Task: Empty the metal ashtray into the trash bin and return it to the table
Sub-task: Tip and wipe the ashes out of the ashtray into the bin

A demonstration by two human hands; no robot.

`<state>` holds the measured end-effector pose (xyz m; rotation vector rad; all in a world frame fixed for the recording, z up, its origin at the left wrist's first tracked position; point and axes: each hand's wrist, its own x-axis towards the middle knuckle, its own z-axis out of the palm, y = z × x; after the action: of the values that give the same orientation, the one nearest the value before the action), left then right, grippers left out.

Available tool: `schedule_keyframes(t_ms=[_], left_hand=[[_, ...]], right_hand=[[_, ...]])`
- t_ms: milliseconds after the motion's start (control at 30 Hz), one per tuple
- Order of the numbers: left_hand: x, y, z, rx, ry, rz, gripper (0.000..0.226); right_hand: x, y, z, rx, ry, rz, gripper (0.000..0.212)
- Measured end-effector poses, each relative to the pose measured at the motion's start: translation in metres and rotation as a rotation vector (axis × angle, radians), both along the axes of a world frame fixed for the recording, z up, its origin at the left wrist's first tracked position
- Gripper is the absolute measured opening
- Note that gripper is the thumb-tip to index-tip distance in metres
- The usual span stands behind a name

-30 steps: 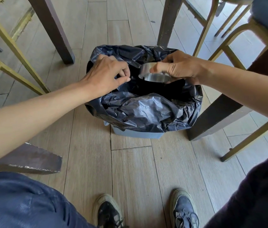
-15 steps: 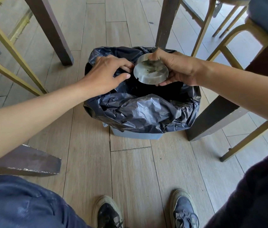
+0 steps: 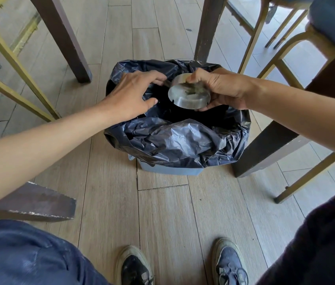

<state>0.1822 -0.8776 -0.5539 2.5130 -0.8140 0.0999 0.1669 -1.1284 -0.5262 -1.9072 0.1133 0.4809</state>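
My right hand grips the round metal ashtray by its far rim, over the open mouth of the trash bin. The ashtray is tilted so its inside faces me, with grey ash stuck to its bottom. A black plastic bag lines the bin and hangs crumpled over its front. My left hand rests on the bag's left edge, fingertips close to the ashtray's left rim and thumb spread apart.
Dark wooden table legs stand behind, left and right of the bin. Gold metal chair frames flank both sides. My shoes stand on the wood-look floor in front of the bin.
The ashtray has turned from edge-on and tipped toward the bin to inside facing me. My left hand's fingers have spread out from a pinch on the bag.
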Motion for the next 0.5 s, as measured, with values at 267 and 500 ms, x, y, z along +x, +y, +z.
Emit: schedule_keyframes(t_ms=[267,500], left_hand=[[-0.008,-0.007,0.006,-0.043,0.017,-0.070,0.099],[-0.004,-0.016,0.006,-0.127,0.002,-0.087,0.102]], right_hand=[[-0.001,0.004,0.010,0.178,0.191,-0.040,0.062],[0.004,0.006,0.008,0.229,0.246,-0.001,0.065]])
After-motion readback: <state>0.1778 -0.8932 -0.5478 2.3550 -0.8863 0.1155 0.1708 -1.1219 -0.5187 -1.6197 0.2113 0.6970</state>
